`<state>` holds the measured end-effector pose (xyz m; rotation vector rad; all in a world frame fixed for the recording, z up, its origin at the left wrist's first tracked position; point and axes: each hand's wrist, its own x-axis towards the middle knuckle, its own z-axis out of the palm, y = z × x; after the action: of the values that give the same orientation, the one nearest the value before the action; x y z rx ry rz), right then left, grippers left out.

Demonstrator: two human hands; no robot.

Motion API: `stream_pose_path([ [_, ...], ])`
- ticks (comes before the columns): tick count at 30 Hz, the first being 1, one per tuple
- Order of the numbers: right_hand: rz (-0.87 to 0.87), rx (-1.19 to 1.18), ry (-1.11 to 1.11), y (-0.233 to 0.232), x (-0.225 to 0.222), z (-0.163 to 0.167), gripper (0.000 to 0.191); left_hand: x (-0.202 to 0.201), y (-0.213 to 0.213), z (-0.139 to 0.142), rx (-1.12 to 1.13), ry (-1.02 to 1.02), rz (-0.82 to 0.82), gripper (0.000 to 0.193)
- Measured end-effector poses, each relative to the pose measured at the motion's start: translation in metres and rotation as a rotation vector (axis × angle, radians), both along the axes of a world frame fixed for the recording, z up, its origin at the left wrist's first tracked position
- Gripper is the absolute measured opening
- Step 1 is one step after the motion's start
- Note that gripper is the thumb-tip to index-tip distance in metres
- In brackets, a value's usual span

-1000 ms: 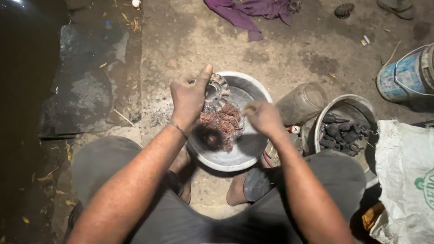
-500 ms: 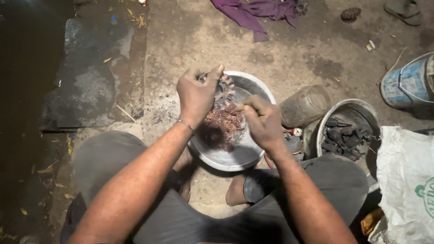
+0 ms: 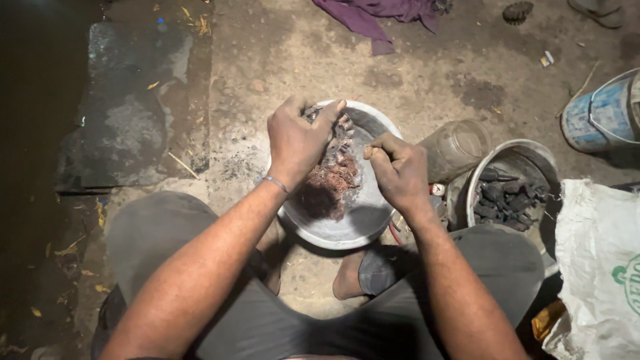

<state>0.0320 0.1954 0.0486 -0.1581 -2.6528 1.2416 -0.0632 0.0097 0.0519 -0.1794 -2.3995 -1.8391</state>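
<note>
- We look down on a round metal bowl [image 3: 347, 223] with a dull grey, scuffed inner face; it sits on the gritty dirt floor [image 3: 280, 60] between our knees.
- Inside the bowl lies a tangled clump of reddish copper-coloured wire [image 3: 333, 180], fine and frizzy, with a dark shadowed patch on its near-left side.
- Our left hand [image 3: 297, 140] hovers over the bowl's far-left rim, its fingers curled shut around a dark, ridged, coil-like piece [image 3: 341, 133] that trails down to the wire clump.
- A thin metal bangle [image 3: 275, 183] circles the left wrist.
- Our right hand [image 3: 399, 172] is over the bowl's right side, fingers bent into a loose fist with thumb and forefinger pinched together; what they pinch is too small to tell.
- Just right of the bowl a cloudy, see-through plastic jar [image 3: 460, 147] lies tilted on its side.
- Beside the jar stands a round pale bucket [image 3: 533, 157] holding lumpy black chunks [image 3: 500, 197], matt like charcoal.
- At the far right edge is a blue and white cylindrical can [image 3: 600, 113], and below it a coarse woven white sack [image 3: 600, 267], crumpled.
- A purple cloth [image 3: 380, 13] lies rumpled at the top of the view.
- To the left a flat, dark slab [image 3: 127, 127] with a pale worn patch rests on the ground.
</note>
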Motion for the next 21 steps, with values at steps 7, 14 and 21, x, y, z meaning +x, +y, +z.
stream_pose_path([
  [7,0.035,-0.014,-0.169,-0.009,-0.003,-0.03,0.019,-0.006,-0.005,-0.013,0.26,-0.206,0.027,0.043],
  [14,0.316,0.117,-0.374,-0.009,-0.006,-0.012,0.019,-0.015,-0.013,-0.015,-0.091,-0.002,0.206,0.046],
  [21,0.311,0.229,0.109,-0.017,0.001,-0.004,0.033,-0.003,-0.01,-0.007,-0.101,-0.018,0.177,0.048],
])
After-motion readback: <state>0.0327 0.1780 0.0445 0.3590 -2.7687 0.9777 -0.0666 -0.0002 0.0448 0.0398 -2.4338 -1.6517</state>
